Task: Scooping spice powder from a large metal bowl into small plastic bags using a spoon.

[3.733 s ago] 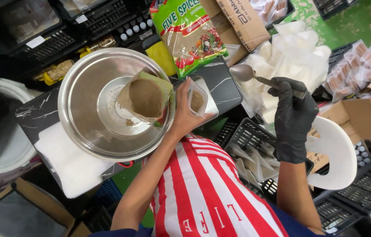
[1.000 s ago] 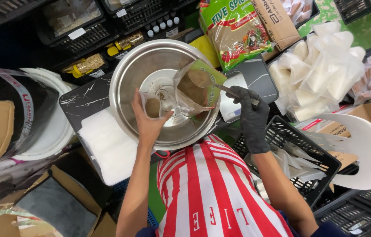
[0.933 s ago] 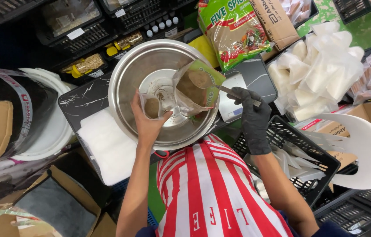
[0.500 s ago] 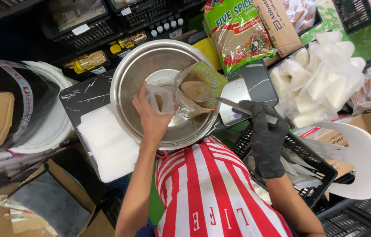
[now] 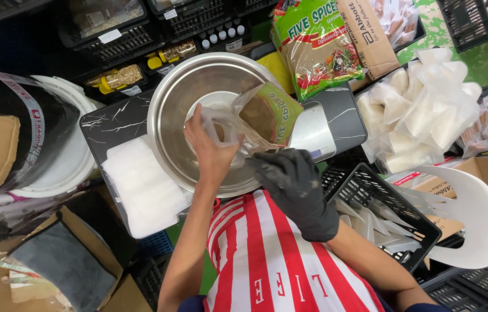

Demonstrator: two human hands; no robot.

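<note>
Left hand (image 5: 212, 153), bare, pinches clear bag (image 5: 255, 121) open over big metal bowl (image 5: 186, 115). Bag tips up and right. Right hand (image 5: 296, 188), black glove, closes at bag's near edge, touching; holding what, cannot tell. White pad (image 5: 140, 188) just left of bowl. Black crate (image 5: 382, 208) right.

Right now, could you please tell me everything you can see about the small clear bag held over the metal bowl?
The small clear bag is thin see-through plastic with a green printed panel on one side. It holds brown powder, is open at the mouth and lies tilted above the steel bowl. The bare left hand pinches its left edge; the black-gloved right hand sits at its lower edge.
</note>
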